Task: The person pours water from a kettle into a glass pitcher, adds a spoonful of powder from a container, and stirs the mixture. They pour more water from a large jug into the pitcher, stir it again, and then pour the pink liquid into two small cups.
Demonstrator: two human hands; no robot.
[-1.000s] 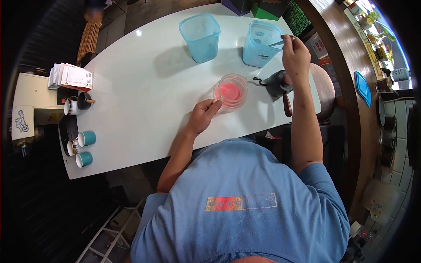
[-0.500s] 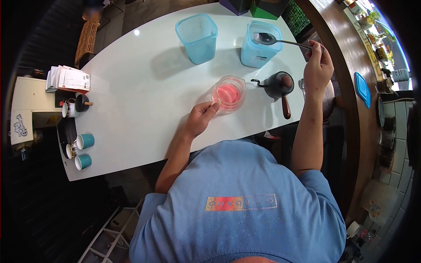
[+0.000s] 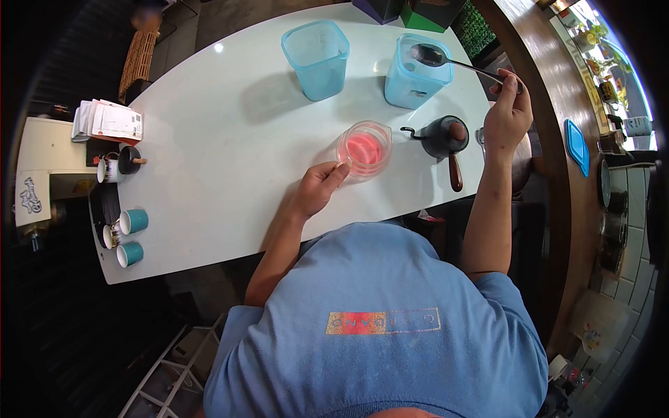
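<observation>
My left hand [image 3: 320,188] grips the handle of a clear glass measuring cup [image 3: 377,164] with pink contents in its bottom. The cup is over the white table, close to its front edge. Raised on the right, my right hand [image 3: 508,118] pinches the end of a long metal spoon [image 3: 431,56]. The spoon's bowl overlaps the opening of a blue translucent container [image 3: 411,90]. To the left of that container stands a taller-looking blue container [image 3: 323,76]. A dark gooseneck kettle [image 3: 442,143] with a brown wooden handle sits between the cup and my right forearm.
Several teal and white cups [image 3: 134,221] stand at the table's left end, near a stack of papers [image 3: 115,120]. Dark boxes [image 3: 426,14] sit at the far edge. A blue lid [image 3: 576,144] lies on the wooden counter [image 3: 550,83] to the right.
The spoon has shifted slightly right and tilted a little, with its bowl still over the right container. My left hand and the measuring cup have barely moved.
</observation>
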